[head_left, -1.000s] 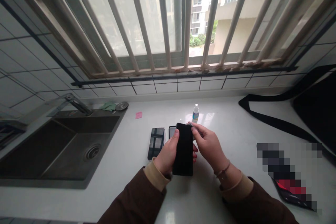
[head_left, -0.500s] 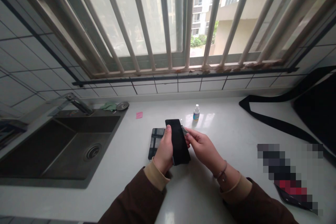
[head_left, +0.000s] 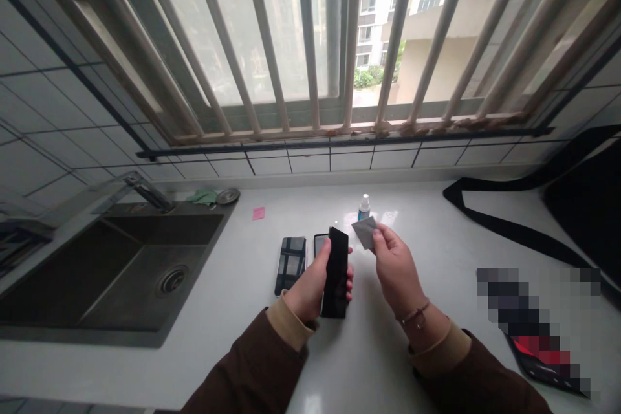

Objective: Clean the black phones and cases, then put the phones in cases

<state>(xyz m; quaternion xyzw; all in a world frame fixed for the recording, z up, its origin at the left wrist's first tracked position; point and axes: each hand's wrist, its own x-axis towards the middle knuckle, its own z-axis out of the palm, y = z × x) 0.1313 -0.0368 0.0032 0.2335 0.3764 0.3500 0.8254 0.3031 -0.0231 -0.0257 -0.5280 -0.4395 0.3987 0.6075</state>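
Observation:
My left hand (head_left: 313,278) is wrapped round a black smartphone (head_left: 336,275), thumb along its left edge and fingertips showing at its right. The phone is tilted above the counter. To its right, my right hand (head_left: 395,262) pinches a small grey cloth (head_left: 365,231) between thumb and fingers, apart from the phone. A second phone (head_left: 292,265) lies on the counter left of my left hand, window bars reflected in its screen. Partly hidden behind the held phone is another dark-edged flat device (head_left: 319,242). Just beyond the cloth stands a small white-capped bottle (head_left: 364,206), its lower part covered.
A pink sticky note (head_left: 259,213) lies on the white counter (head_left: 213,297). At left are a sink (head_left: 145,272), a faucet (head_left: 145,191) and a green cloth (head_left: 202,197). A black strap (head_left: 514,226) and a blurred-out dark and red object (head_left: 543,349) lie at right.
My right hand has moved right and up, drawing the grey cloth away from the phone. My left hand has turned the phone more edge-on and shifted it slightly right, uncovering the device behind.

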